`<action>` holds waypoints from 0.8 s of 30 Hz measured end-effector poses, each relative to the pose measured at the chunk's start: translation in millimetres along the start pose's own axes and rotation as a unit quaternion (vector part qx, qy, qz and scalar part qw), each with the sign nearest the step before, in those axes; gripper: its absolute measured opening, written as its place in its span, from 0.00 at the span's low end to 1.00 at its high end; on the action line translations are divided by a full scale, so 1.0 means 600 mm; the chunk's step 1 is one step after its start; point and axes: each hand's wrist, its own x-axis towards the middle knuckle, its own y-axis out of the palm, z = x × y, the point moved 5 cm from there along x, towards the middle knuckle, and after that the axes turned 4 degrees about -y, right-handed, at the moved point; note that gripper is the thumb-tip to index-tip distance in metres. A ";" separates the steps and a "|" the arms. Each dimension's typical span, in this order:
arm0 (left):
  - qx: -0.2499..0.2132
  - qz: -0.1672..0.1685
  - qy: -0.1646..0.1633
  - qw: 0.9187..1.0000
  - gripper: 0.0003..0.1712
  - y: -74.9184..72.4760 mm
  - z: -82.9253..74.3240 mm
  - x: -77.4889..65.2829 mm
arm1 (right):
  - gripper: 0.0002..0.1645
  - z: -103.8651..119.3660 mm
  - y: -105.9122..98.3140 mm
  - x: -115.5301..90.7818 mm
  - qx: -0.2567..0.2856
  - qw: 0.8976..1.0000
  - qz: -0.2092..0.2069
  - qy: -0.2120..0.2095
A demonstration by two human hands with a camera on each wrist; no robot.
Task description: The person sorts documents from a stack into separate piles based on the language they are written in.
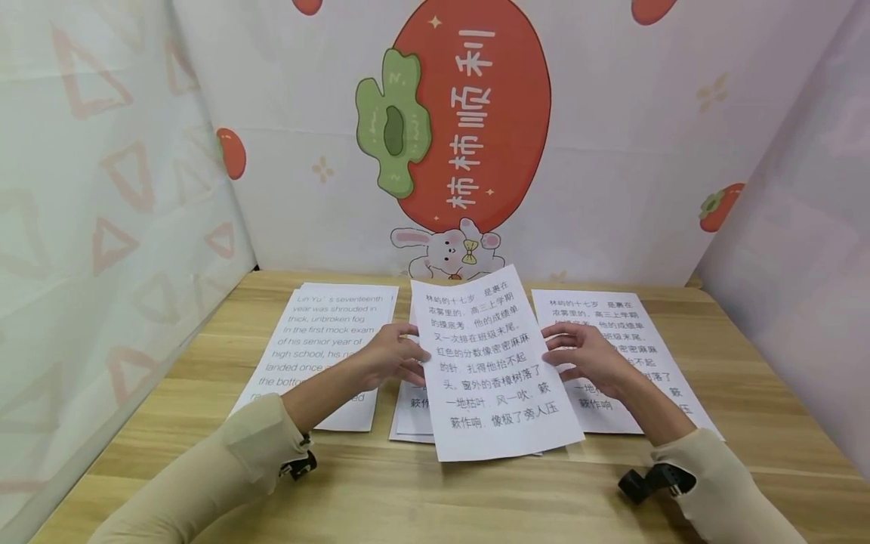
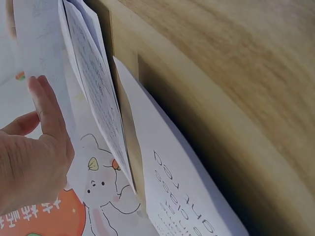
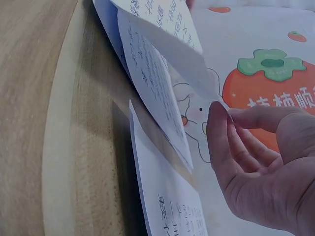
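Raised above the table, a white sheet of paper [image 1: 485, 359] printed with Chinese text tilts toward the head camera. My left hand [image 1: 389, 357] holds it by its left edge, the fingers lying along its back in the left wrist view. On the opposite edge my right hand [image 1: 593, 358] pinches the paper between thumb and fingers, plain in the right wrist view. Beneath lies a middle pile of papers [image 1: 411, 419], mostly covered by the raised sheet. Its Chinese print shows better in the right wrist view, on the middle pile [image 3: 147, 73].
A left pile of papers [image 1: 340, 310] carries English text, partly behind my left forearm. The right pile of papers [image 1: 652, 408] has Chinese text and sits partly behind my right hand. All lie on a wooden table [image 1: 476, 499] before a cloth backdrop [image 1: 612, 151] with a persimmon and rabbit.
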 end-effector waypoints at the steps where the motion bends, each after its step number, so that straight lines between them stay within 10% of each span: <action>1: 0.001 0.001 0.001 1.000 0.41 0.002 0.000 0.001 | 0.29 0.000 -0.001 -0.002 -0.012 1.000 -0.009 0.003; 24: 0.018 0.002 0.028 0.999 0.34 0.033 0.000 0.022 | 0.24 -0.016 -0.048 -0.043 -0.040 0.998 -0.051 0.021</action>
